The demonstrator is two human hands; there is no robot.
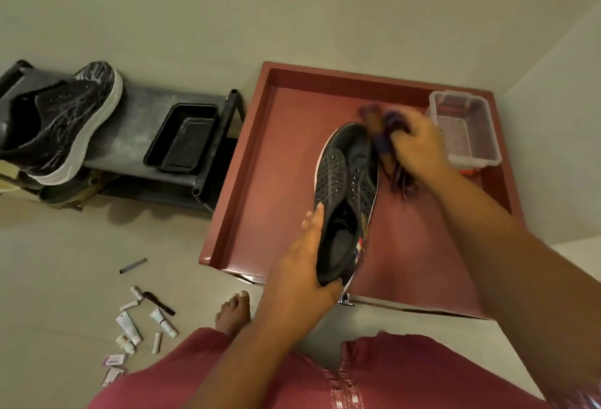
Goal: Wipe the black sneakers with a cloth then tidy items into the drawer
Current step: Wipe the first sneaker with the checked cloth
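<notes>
Holding a black sneaker [346,187] by its heel end, the left hand [305,265] has its thumb curled under the back of the shoe and its fingers laid along the outer side of the collar, so the fingers are clamped on it. The sneaker hangs above the open red drawer [247,161], toe pointing away from the person. The right hand [419,145] grips a purple cloth [387,135], fingers curled round it, and presses it against the right side of the sneaker near the toe; the cloth is blurred, and its loose end hangs below the hand.

A clear plastic bin [463,128] sits in the far right corner of the drawer, just beside the right hand. To the left of the drawer stands a dark metal rack [140,106]. On it rests the second sneaker [65,122], with a thick white sole, and a black tray [182,138] near the rack's right end. On the floor by the person's bare foot [234,312] lie small tubes [130,327], sachets [113,368] and a grey stick [133,265].
</notes>
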